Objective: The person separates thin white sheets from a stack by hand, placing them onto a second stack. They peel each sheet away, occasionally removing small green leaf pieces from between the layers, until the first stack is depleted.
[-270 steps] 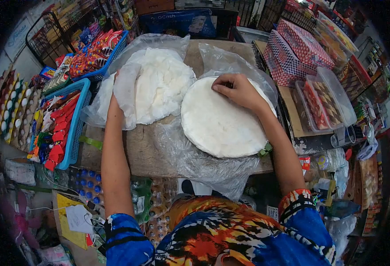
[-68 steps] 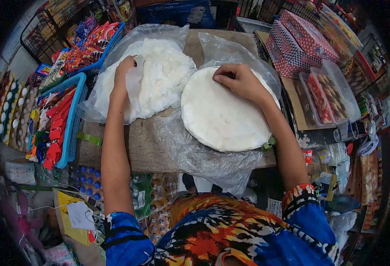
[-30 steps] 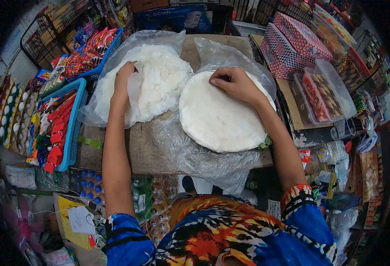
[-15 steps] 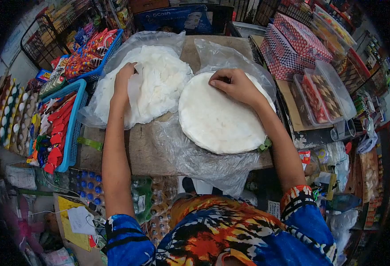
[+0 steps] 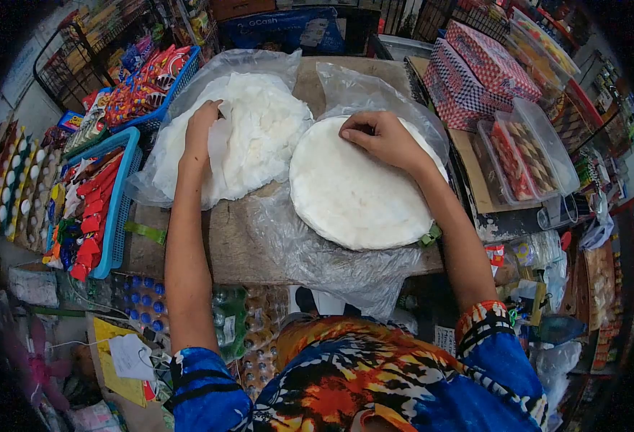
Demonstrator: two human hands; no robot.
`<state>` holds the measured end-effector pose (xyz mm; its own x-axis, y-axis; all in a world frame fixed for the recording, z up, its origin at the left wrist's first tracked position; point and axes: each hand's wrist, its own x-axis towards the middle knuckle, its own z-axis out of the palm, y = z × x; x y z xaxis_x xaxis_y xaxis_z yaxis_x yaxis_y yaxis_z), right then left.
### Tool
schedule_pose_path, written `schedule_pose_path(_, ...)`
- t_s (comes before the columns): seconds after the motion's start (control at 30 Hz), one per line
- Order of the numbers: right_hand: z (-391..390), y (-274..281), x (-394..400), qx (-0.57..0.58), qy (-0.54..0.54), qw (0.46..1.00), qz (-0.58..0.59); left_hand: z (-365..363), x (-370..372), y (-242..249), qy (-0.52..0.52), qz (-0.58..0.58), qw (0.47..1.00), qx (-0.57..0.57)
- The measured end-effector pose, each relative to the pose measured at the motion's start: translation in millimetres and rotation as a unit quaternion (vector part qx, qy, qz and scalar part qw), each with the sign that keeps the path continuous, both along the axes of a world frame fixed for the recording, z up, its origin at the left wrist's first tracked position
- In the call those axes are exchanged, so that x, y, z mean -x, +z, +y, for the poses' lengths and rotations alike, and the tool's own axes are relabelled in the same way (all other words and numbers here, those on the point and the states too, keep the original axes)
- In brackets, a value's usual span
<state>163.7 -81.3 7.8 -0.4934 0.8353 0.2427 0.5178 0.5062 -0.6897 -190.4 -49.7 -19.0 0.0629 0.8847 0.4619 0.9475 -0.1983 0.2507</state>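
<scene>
A loose heap of thin white sheets (image 5: 259, 137) lies on clear plastic at the left of the wooden table. My left hand (image 5: 203, 131) is at the heap's left side, its fingers closed round a thin white piece that hangs beside them. To the right, a neat round stack of white sheets (image 5: 360, 194) rests on another plastic bag (image 5: 288, 230). My right hand (image 5: 378, 137) is on the stack's upper part, thumb and fingers pinched together; whatever is between them is too small to make out.
Blue baskets of snack packs (image 5: 119, 209) stand at the left, beside egg trays (image 5: 14, 183). Checkered boxes (image 5: 468, 75) and a clear food container (image 5: 526, 155) are at the right. Bottles with blue caps (image 5: 144, 302) are below the table's front edge.
</scene>
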Motion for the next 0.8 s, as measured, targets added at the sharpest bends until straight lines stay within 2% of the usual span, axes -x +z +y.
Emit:
schedule_pose_path(0.13, -1, -1, 0, -0.004, 0.003, 1.0, 0.013, 6, 8, -8, -0.037, 0.016, 0.998, -0.04)
schedule_pose_path(0.33, -1, 1, 0, -0.007, 0.001, 1.0, 0.003, 7, 4, -9, -0.002, 0.03, 0.999, -0.034)
schedule_pose_path(0.57, -1, 0, 1, -0.007, -0.001, 1.0, 0.008, 4, 3, -4, -0.021, 0.016, 1.0, -0.011)
schedule_pose_path(0.8, -2, 1, 1, -0.001, -0.002, 1.0, 0.004, 5, 2, -7, -0.017, 0.019, 0.999, -0.036)
